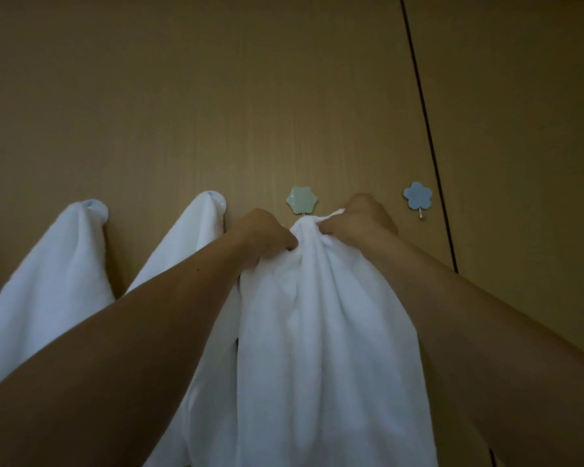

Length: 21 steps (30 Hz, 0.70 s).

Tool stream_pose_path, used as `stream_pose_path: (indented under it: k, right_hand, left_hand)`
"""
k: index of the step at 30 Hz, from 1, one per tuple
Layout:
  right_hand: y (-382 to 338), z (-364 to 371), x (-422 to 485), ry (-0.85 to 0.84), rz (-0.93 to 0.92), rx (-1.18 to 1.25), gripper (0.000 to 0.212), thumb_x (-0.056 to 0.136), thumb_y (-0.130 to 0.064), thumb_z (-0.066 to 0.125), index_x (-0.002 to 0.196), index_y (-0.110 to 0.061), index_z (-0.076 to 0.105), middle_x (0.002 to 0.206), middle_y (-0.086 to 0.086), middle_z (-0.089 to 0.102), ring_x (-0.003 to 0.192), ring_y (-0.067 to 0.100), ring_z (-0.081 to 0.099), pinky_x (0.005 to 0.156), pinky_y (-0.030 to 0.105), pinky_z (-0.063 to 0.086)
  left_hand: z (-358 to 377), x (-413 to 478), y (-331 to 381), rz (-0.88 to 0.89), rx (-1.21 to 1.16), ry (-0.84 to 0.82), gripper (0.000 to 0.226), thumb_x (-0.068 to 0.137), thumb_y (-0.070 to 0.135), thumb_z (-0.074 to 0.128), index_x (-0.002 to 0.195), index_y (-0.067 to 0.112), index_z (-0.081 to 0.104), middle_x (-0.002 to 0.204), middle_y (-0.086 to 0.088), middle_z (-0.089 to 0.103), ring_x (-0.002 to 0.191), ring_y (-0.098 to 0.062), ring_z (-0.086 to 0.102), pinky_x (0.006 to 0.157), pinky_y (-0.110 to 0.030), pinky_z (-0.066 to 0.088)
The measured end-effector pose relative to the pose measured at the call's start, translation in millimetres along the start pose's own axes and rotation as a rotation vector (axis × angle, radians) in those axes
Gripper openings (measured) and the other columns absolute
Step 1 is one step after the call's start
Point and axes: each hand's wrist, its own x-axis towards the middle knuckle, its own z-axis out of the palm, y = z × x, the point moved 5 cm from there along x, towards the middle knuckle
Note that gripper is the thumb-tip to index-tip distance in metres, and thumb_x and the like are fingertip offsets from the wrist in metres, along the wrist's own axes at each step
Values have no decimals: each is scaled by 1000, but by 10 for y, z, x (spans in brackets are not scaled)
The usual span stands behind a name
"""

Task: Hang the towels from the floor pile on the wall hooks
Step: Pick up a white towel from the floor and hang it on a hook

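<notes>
Both my hands hold a white towel (321, 332) up against the wooden wall. My left hand (267, 234) pinches its bunched top on the left side and my right hand (361, 219) grips it on the right. The towel's top edge sits just below the green star-shaped hook (301, 200), whose metal peg is mostly hidden by the cloth. Two other white towels hang from hooks to the left, one at the far left (54, 264) and one beside it (186, 244). A blue flower-shaped hook (417, 196) on the right holds nothing. The floor pile is out of view.
The wall is a tan wood panel (216, 96) with a dark vertical seam (429, 146) just right of the blue hook. The hanging towels fill the lower part of the view and hide the floor.
</notes>
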Motion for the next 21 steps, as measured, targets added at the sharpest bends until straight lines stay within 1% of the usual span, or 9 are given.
stream_pose_path:
  k: [2,4,7,10,12,14,17,19,21]
  right_hand:
    - [-49,-30,-69,102,-43,-179,48,65,-52,79,95,-19,62,106,2,60,103,26,58,78,32,46]
    - [-147,-96,-168,344,-185,-403,58,66,-55,78,110,-22,58,120,5,49,113,27,45,92,40,34]
    - [-290,-37,-337,533,-512,-500,33,79,-36,71,110,-28,63,113,2,50,105,24,42,88,35,24]
    - [-224,137,-333,364,-629,-401,18,91,-22,56,102,-23,71,92,0,52,89,19,44,75,28,28]
    - [-127,214,-297,219,-616,-272,22,92,-14,53,98,-18,73,83,1,53,82,17,48,68,26,32]
    - [-62,240,-286,104,-575,-105,24,93,-13,53,106,-18,73,86,3,58,82,16,54,67,25,37]
    - [-59,258,-272,-1,-517,6,27,94,-19,52,114,-18,72,98,3,69,89,16,63,71,24,44]
    - [-91,245,-274,-43,-431,45,27,94,-21,51,108,-16,73,100,-1,71,91,16,65,72,27,50]
    - [-118,215,-276,-72,-351,57,26,93,-23,49,98,-15,74,96,-1,72,88,18,65,74,33,53]
  left_hand:
    - [-20,-43,17,29,94,14,29,70,34,73,68,11,57,64,0,58,56,-12,54,43,-22,35]
    - [-65,-86,47,142,261,177,41,64,44,73,86,13,55,79,2,60,68,-15,56,51,-25,38]
    - [-26,-192,180,453,581,494,56,70,47,67,115,19,49,110,-5,50,100,-27,47,76,-35,35]
    - [107,-249,256,690,622,497,31,88,29,51,116,17,59,110,-6,54,99,-26,44,74,-30,23]
    - [158,-214,209,724,532,418,29,92,20,46,116,15,61,105,-6,56,91,-20,41,70,-25,21]
    - [131,-200,201,727,392,337,28,92,14,46,113,12,64,98,-7,53,83,-16,38,68,-23,21]
    - [82,-116,277,633,319,191,20,91,9,48,99,6,66,93,-10,57,76,-15,42,64,-22,25]
    - [69,-53,335,500,285,133,18,91,9,47,92,4,65,93,-12,62,77,-18,49,64,-24,33]
    - [88,-50,367,368,219,112,21,93,12,45,77,4,56,83,-8,55,76,-19,50,55,-24,33]
